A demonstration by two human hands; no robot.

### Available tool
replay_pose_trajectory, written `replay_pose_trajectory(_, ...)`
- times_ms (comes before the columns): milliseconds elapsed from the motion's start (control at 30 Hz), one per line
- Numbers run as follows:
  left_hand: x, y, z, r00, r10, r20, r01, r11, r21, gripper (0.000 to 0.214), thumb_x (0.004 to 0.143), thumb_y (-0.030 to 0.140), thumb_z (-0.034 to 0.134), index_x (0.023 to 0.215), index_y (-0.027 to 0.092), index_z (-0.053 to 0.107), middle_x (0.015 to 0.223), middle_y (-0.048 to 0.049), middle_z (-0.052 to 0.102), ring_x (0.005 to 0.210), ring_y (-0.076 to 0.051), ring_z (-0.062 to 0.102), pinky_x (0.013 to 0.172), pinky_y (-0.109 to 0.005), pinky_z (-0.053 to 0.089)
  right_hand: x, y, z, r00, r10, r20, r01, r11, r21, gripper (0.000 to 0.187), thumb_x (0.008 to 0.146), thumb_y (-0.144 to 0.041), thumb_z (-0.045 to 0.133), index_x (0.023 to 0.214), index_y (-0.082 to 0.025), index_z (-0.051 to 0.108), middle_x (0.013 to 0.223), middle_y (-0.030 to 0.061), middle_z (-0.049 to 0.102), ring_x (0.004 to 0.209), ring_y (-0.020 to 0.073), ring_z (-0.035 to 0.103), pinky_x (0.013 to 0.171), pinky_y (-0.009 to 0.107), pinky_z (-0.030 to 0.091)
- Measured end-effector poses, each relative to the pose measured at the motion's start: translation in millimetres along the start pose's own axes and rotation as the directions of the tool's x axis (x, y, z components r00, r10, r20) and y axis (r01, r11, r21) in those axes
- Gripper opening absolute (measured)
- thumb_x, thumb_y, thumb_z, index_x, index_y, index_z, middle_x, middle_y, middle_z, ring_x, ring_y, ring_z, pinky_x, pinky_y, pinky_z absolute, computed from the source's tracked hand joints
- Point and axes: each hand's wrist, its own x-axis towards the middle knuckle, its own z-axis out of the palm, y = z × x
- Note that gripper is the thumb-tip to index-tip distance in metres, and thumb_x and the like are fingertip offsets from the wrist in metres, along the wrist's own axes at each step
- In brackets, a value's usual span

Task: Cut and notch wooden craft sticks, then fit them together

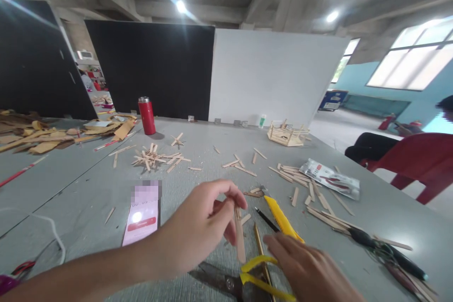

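In the head view, my left hand (215, 212) is closed in a pinch on a flat wooden craft stick (239, 240), which points down towards the table. My right hand (304, 264) is at the lower right, slightly blurred, its fingers stretched out and nothing visible in them. Just left of it are yellow-handled scissors (250, 279), blades pointing left; whether the hand touches them I cannot tell. A yellow utility knife (283, 217) lies beyond the right fingers, beside a black pen (266, 219). A narrow wooden strip (259, 240) runs under the scissors' handles.
Loose craft sticks (150, 158) form a pile at the back left; more lie right, near a white packet (331, 178) and pliers (392, 264). A stick-built frame (288, 136), red flask (146, 117) and phone (142, 217) stand or lie around. A person sits at right.
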Motion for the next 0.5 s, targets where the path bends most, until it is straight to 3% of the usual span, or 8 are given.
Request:
replay_pose_trajectory(33,2.6,-6.3,3.5,1.0,-0.021,0.021,0.021,1.0,0.007,0.016,0.102,0.027,0.045,0.1,0.022,0.06,0.068,0.0013,0.066,0.071,-0.016,0.065,0.063,-0.025,0.043,2.7,7.7,-0.9,0.997,-0.06,-0.045,0.053,0.99,-0.131,0.04,0.08,0.002,0.044,0.108,-0.019,0.062,0.086,0.0054,0.074,0.07,0.0186,0.076,0.058,0.026,0.06)
replay_pose_trajectory(133,8.7,-27.1,15.6,0.998,-0.049,0.031,0.05,0.999,-0.008,0.018,0.089,0.027,0.067,0.105,0.021,0.061,0.077,0.0018,0.061,0.073,-0.017,0.062,0.066,-0.028,0.045,7.3,25.4,5.4,0.988,-0.129,-0.089,0.101,0.957,-0.273,0.05,0.076,0.007,0.036,0.111,-0.017,0.062,0.087,0.0059,0.076,0.067,0.0184,0.076,0.054,0.026,0.059)
replay_pose_trajectory(200,11.3,-41.0,25.7,0.995,-0.061,0.082,0.07,0.992,-0.107,0.021,0.089,0.022,0.064,0.109,0.021,0.06,0.082,0.0014,0.06,0.07,-0.016,0.064,0.068,-0.028,0.048,6.8,32.2,13.7,0.986,-0.136,-0.092,0.103,0.947,-0.305,0.053,0.077,0.009,0.034,0.112,-0.018,0.062,0.092,0.0062,0.078,0.07,0.019,0.077,0.058,0.028,0.061)
replay_pose_trajectory(300,13.7,-60.6,43.5,0.992,-0.103,0.071,0.119,0.958,-0.262,0.052,0.088,0.015,0.061,0.137,0.025,0.046,0.114,-0.0057,0.056,0.071,-0.012,0.065,0.069,-0.029,0.052,3.1,39.1,24.4,0.992,-0.09,-0.085,0.056,0.937,-0.344,0.057,0.08,0.009,0.033,0.121,-0.018,0.061,0.109,0.0109,0.077,0.091,0.0242,0.077,0.073,0.036,0.064)
replay_pose_trajectory(400,14.3,-79.3,61.7,0.981,-0.188,0.043,0.191,0.918,-0.347,0.037,0.091,0.02,0.059,0.127,0.016,0.051,0.101,-0.0055,0.058,0.07,-0.013,0.062,0.07,-0.03,0.052,0.8,42.5,29.6,0.998,-0.041,-0.053,0.02,0.94,-0.34,0.061,0.082,0.007,0.037,0.133,-0.02,0.056,0.127,0.014,0.071,0.114,0.0278,0.07,0.089,0.041,0.063)
replay_pose_trajectory(500,12.5,-93.9,75.3,0.972,-0.224,0.073,0.235,0.899,-0.37,0.024,0.093,0.028,0.06,0.111,0.015,0.053,0.086,-0.0009,0.055,0.062,-0.012,0.057,0.06,-0.027,0.051,1.7,39.6,33.2,0.998,-0.054,-0.018,0.046,0.945,-0.323,0.062,0.082,0.008,0.038,0.138,-0.015,0.052,0.128,0.0173,0.069,0.113,0.0295,0.071,0.087,0.043,0.064)
